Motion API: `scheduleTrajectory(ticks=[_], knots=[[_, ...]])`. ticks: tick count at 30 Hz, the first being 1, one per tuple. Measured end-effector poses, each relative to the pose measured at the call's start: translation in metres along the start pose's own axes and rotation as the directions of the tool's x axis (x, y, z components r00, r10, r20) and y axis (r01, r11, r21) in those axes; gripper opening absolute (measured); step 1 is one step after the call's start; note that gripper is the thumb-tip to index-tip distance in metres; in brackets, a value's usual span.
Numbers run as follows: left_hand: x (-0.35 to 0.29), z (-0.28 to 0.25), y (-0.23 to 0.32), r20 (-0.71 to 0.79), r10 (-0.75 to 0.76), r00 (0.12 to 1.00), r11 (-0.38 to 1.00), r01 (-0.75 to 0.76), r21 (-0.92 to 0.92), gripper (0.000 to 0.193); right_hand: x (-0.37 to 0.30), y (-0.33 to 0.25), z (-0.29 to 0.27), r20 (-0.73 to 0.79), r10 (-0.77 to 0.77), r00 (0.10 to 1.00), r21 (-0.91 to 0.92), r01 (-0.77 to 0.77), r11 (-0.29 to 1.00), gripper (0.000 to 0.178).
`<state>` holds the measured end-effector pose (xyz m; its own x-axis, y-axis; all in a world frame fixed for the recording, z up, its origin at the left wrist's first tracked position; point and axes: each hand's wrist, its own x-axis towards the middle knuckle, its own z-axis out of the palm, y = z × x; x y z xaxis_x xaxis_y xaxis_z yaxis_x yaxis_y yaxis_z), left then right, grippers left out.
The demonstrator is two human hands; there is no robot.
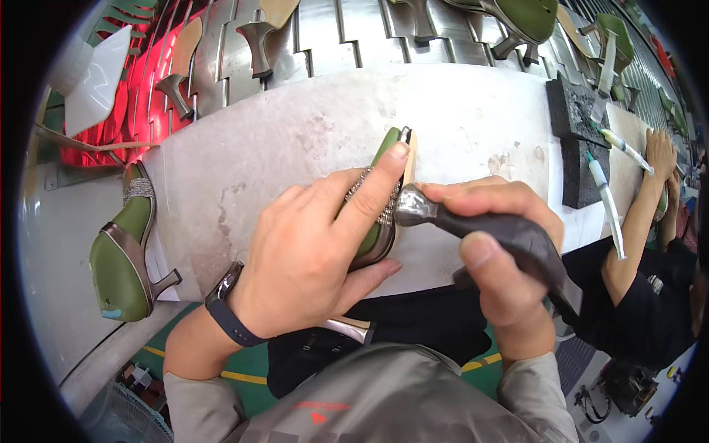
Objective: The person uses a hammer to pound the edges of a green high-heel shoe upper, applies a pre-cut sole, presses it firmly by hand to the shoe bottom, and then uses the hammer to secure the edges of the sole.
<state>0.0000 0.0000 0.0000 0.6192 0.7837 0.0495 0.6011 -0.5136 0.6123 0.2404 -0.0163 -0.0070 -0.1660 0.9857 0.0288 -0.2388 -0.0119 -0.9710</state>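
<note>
My left hand is closed around a green high-heeled shoe with a band of sparkling stones, held on its side over the white work surface. The index finger stretches along the shoe toward its far end. The shoe's heel sticks out below my wrist. In my right hand is a dark-handled hammer. Its rounded, shiny metal head lies against or just beside the pale sole edge; contact cannot be made out. My left palm and fingers hide much of the shoe.
A finished-looking green heeled shoe stands at the left edge. Beyond the board, a slatted metal conveyor carries more shoes and heels, lit red at left. Syringes lean on a black block at right, beside a co-worker's arm.
</note>
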Motion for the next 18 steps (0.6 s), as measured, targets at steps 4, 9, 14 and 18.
scheduleTrajectory(ticks=[4, 9, 14, 18], knots=[[0.007, -0.001, -0.008, -0.001, 0.006, 1.0, 1.0, -0.006, 0.018, 0.112, 0.032, -0.04, 0.005, 0.136, 0.115, 0.984, -0.36, -0.059, 0.931, 0.033], [0.0, 0.001, -0.009, -0.069, 0.012, 0.998, 0.999, -0.015, -0.033, 0.117, 0.039, -0.022, 0.002, -0.076, 0.191, 0.979, -0.265, -0.205, 0.942, 0.038], [-0.002, 0.004, -0.01, -0.055, -0.043, 0.998, 0.997, 0.039, -0.062, 0.119, 0.013, -0.02, 0.0, 0.066, 0.065, 0.996, -0.29, -0.043, 0.956, 0.029], [-0.002, -0.001, -0.01, -0.007, -0.063, 0.998, 0.996, 0.062, -0.064, 0.121, 0.034, -0.044, 0.015, -0.006, 0.225, 0.974, -0.49, -0.198, 0.849, 0.037]])
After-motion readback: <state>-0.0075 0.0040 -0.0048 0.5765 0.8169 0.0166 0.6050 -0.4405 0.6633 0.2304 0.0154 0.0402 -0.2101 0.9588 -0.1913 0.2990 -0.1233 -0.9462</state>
